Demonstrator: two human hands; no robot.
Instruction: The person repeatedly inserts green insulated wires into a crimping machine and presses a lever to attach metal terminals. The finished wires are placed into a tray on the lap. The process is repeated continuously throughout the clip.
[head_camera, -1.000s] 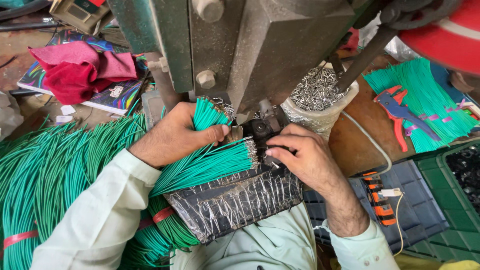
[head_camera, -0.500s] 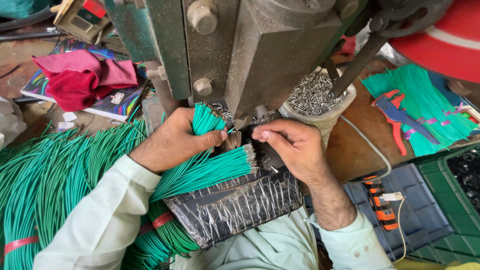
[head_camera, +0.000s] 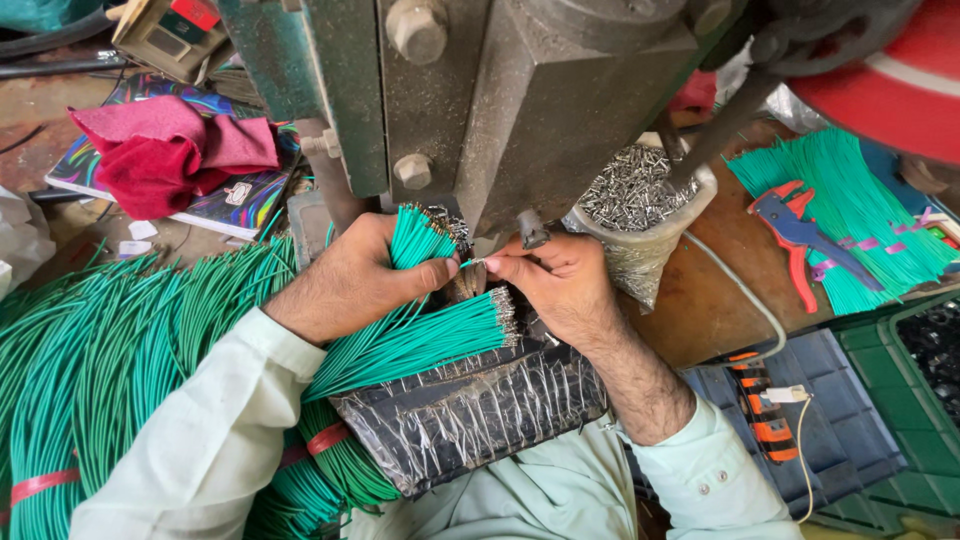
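My left hand (head_camera: 350, 280) grips a thick bundle of green wires (head_camera: 425, 240) just below the grey-green press machine (head_camera: 520, 100). My right hand (head_camera: 555, 285) pinches a single green wire (head_camera: 472, 263) by its tip, held between the two hands under the machine's head. A second fan of green wires with metal ends (head_camera: 430, 340) lies under my hands on a dark pad wrapped in clear tape (head_camera: 470, 410).
A large heap of green wires (head_camera: 90, 370) lies at the left. A bag of small metal terminals (head_camera: 635, 190) stands right of the machine. Red-and-blue pliers (head_camera: 795, 235) rest on more green wires (head_camera: 850, 210) at right. A red cloth (head_camera: 170, 150) lies on a colourful book.
My right hand has moved up and left from the fanned wire ends to the left hand's bundle and now pinches one wire. The left hand has stayed closed on its bundle.
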